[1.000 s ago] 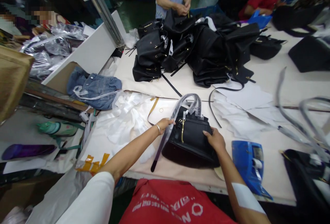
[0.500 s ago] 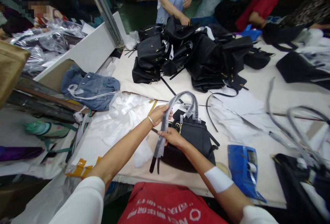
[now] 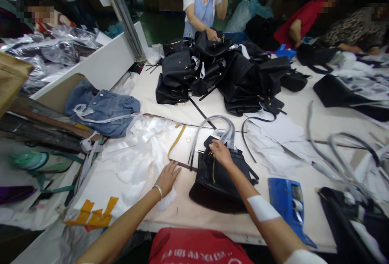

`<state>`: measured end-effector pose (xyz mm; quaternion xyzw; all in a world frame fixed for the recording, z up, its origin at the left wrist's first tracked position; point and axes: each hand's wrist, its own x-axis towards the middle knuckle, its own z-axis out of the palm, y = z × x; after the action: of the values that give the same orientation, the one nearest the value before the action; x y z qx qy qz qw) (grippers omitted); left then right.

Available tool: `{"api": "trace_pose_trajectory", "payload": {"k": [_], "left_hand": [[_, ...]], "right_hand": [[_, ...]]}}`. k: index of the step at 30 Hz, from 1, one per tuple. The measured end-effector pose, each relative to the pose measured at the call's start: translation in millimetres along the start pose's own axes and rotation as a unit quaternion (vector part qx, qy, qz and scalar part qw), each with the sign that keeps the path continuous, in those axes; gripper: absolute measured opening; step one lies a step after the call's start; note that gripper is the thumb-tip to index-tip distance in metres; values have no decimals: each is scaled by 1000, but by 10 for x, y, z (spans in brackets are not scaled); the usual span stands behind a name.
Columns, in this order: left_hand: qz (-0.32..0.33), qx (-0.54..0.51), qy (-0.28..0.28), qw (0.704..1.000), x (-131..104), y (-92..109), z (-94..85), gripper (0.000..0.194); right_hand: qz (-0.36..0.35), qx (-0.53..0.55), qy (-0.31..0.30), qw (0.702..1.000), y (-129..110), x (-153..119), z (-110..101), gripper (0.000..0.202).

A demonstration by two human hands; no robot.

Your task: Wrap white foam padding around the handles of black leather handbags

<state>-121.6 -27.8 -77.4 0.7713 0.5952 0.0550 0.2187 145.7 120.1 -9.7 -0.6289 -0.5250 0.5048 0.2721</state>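
A black bag [image 3: 229, 185] with gold zips lies on the table in front of me. Its handles [image 3: 226, 124], wrapped in clear plastic, arch over its top. My right hand [image 3: 221, 152] is at the bag's upper front, fingers closed on the flap by the gold buckle; the exact grip is partly hidden. To the left of the bag, my left hand [image 3: 167, 179] holds nothing. Its fingers are stretched out low over the table, beside thin white wrapping sheets [image 3: 136, 154].
Black bags [image 3: 179, 69] are heaped across the table, where a co-worker [image 3: 202, 5] handles one. White papers [image 3: 273, 134] and a blue pouch [image 3: 281, 199] lie to the right. A denim bag [image 3: 106, 110] sits left, below a metal post [image 3: 121, 13].
My left hand has let go of the plastic-wrapped handle and moved left and down. My right hand has left that handle for the bag's front. The handle now stands over the bag.
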Motion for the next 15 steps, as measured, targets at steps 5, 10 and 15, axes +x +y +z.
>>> {"api": "trace_pose_trajectory", "payload": {"k": [5, 10, 15], "left_hand": [[2, 46, 4, 999, -238, -305, 59, 52], [-72, -156, 37, 984, -134, -134, -159, 33], [-87, -380, 40, 920, 137, 525, -392, 30]], "right_hand": [[-61, -201, 41, 977, 214, -915, -216, 26], [-96, -250, 29, 963, 193, -1316, 185, 40], [-86, -221, -8, 971, 99, -1310, 406, 35]]}}
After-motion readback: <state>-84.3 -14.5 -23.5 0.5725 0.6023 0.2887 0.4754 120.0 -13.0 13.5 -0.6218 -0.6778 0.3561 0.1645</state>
